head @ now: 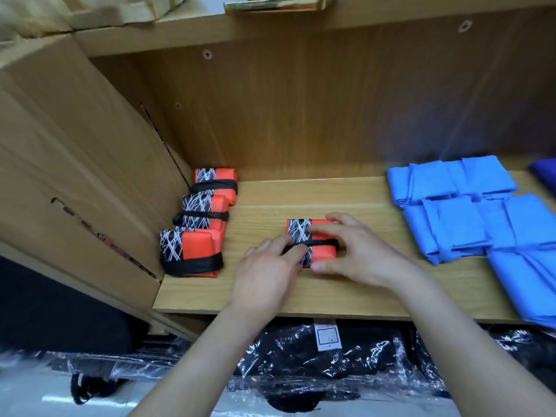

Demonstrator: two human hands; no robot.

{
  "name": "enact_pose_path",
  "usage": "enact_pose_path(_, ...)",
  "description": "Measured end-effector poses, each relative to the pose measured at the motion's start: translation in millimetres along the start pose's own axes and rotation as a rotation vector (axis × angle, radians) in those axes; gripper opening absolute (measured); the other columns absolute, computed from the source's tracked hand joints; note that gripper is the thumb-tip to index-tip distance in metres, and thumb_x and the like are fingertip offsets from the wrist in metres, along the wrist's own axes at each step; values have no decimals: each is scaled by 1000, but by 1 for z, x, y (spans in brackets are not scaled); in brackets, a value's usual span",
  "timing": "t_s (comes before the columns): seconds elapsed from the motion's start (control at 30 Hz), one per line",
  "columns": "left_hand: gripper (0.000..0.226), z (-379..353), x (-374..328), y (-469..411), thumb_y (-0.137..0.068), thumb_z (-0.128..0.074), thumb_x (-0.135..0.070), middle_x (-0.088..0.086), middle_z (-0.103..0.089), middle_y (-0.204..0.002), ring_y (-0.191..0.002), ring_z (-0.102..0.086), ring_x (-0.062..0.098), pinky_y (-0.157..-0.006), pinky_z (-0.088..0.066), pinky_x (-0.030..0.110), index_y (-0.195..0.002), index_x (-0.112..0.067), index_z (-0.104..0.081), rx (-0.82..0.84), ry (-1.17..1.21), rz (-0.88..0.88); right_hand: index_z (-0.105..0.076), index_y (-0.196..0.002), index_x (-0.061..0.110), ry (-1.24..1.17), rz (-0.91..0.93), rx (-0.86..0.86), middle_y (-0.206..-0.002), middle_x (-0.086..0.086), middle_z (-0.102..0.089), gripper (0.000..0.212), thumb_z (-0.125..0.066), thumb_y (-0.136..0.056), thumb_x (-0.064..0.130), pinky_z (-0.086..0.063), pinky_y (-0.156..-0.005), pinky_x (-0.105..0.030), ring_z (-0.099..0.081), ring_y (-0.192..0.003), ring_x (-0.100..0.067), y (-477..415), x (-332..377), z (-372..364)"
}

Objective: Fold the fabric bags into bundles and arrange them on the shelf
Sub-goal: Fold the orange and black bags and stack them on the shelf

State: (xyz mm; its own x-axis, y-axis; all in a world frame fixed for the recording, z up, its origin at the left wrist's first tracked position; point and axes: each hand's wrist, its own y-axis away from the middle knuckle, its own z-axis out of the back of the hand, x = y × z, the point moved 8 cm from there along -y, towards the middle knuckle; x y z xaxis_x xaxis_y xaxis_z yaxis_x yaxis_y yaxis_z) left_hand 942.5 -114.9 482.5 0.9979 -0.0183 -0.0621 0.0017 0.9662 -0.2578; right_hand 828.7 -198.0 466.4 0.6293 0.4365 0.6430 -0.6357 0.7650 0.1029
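An orange fabric bundle (323,251) with a black-and-white scribble panel and a black strap lies on the wooden shelf (346,290), mid-board. My left hand (267,272) pinches the strap at the bundle's left end. My right hand (358,251) grips the bundle from the right, fingers over its top and thumb at its near edge. Three matching orange bundles (192,254) (204,210) (218,182) stand in a row against the shelf's left wall, each wrapped by its black strap.
Several folded blue fabric bags (451,212) lie spread over the shelf's right half, with a darker blue one (544,173) at the far right edge. Plastic-wrapped black goods (316,365) lie on the floor below. The wooden back panel (301,115) rises behind.
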Motion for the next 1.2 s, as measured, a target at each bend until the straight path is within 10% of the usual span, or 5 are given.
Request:
enact_pose_path(0.3,23,46,83,23,-82,-59,-24,3,-64,-112,-99,-58,30,-72,-56,44,-102,-19,-70,-236,57,223,-58,-132,32,70,49,-172,-150,0,-41,60,-81,-77,29,-33,-110,-32,-43,-131,-28,-63,16,-8)
enact_pose_path(0.5,20,39,75,-21,-79,-65,-22,-3,-69,-102,-94,-63,25,-77,-54,37,-97,-21,-72,-103,-51,135,-64,-126,26,-73,61,-268,-135,-12,-38,53,-81,-76,18,-43,-105,-40,-54,-118,-29,-117,29,-22)
enact_pose_path(0.67,43,-1,83,-95,-94,-45,-12,5,-57,-127,-119,-53,28,-88,-48,40,-136,-21,-48,153,-168,208,-67,-118,25,-67,72,-327,-103,-9,-55,42,-74,-77,17,-49,-87,-35,-60,-97,-30,-136,38,-23)
enact_pose_path(0.9,38,-2,102,-120,-90,-47,1,10,-66,-117,-108,-63,34,-81,-51,38,-122,-17,-55,253,-263,254,-51,-138,16,-205,11,-270,-124,-6,-65,57,-69,-84,9,-44,-97,-28,-62,-112,-23,-131,23,-25)
enact_pose_path(1.2,31,20,88,-109,-90,-53,-10,6,-63,-119,-111,-58,31,-79,-47,36,-118,-18,-61,106,-35,261,-62,-106,34,-185,-41,-353,-87,11,-68,30,-65,-89,10,-48,-79,-15,-62,-76,1,-19,10,38)
